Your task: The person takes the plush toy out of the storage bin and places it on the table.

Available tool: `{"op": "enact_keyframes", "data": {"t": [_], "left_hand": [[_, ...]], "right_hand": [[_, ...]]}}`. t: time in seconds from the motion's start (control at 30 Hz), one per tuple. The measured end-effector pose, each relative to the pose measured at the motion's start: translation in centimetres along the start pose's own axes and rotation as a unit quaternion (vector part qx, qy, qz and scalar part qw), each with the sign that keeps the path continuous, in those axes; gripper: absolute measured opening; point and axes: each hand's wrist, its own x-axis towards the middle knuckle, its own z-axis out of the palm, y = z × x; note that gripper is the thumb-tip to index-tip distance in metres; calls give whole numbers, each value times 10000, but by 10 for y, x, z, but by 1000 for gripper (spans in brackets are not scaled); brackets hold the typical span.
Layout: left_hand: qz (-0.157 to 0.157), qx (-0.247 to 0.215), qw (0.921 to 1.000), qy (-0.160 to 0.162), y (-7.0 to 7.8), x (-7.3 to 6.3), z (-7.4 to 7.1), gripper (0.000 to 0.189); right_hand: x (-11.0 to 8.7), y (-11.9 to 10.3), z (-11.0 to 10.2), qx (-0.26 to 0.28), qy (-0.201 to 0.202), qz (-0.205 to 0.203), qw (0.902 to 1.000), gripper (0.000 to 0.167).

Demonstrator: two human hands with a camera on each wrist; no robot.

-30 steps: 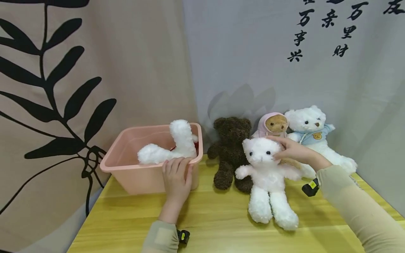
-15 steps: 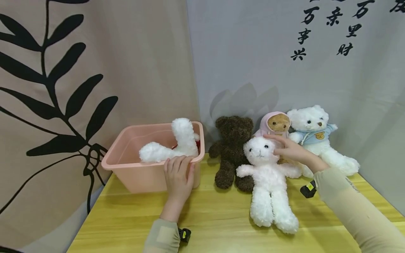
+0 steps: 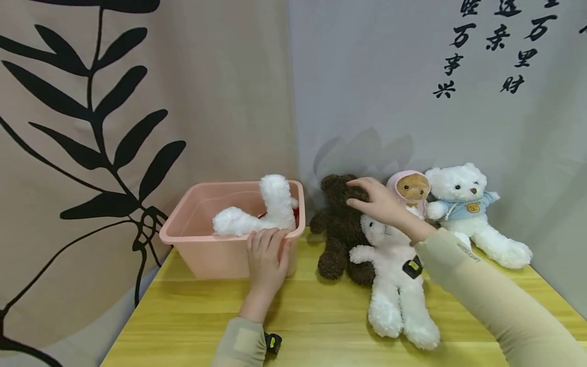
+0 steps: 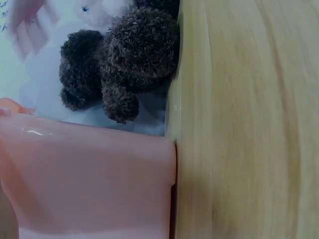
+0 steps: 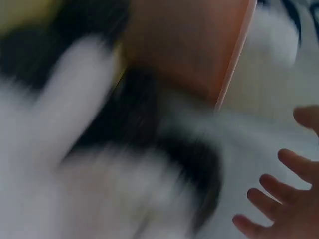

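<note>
My left hand grips the near rim of a pink plastic bin, fingers over the edge. A white plush toy lies in the bin with two limbs sticking up. In the head view my right hand hovers, fingers spread and holding nothing, in front of the dark brown teddy bear, partly covering its head. Below that wrist a pinkish-white teddy bear leans back, its face partly hidden by the arm. The right wrist view is blurred, but spread fingers show at its right.
Behind the pinkish-white bear sits a brown plush in a pink hood. At the right, a white teddy bear in a blue hoodie leans near the wall cloth. Everything stands on a wooden table.
My right hand has let go of the pinkish-white bear's head and moved left, in front of the brown bear. My left hand stays on the bin rim. The head view has shifted slightly.
</note>
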Motion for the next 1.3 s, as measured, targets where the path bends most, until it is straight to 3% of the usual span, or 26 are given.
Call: {"op": "enact_keyframes", "data": {"t": [0.13, 0.27, 0.4, 0.57, 0.77, 1.0, 1.1, 1.2, 1.3], "left_hand": [[-20, 36, 10000, 26, -1, 1, 1, 23], [-17, 39, 10000, -15, 3, -3, 5, 21], [24, 14, 10000, -71, 11, -8, 9, 20], [79, 34, 9999, -52, 13, -7, 11, 20], [106, 102, 9999, 84, 6, 1, 7, 20], [126, 181, 9996, 191, 1, -1, 4, 21], [153, 185, 9993, 282, -1, 0, 4, 22], [136, 144, 9994, 277, -1, 0, 3, 23], [77, 134, 9997, 202, 0, -1, 3, 24]], "right_hand": [[43, -49, 34, -470, -696, -393, 9957, 74], [73, -68, 67, -1097, -1365, -508, 9832, 85], [85, -69, 89, -1084, -1891, -710, 9734, 65], [94, -73, 98, -332, -2093, -818, 9739, 24], [104, -86, 93, -522, -1690, -1136, 9777, 13], [104, -112, 72, -98, -816, -1649, 9829, 45], [102, -130, 56, -226, -198, -1875, 9818, 47], [100, -137, 51, -667, 613, -2485, 9644, 51], [100, -132, 61, -1677, 1340, -3167, 9239, 46]]}}
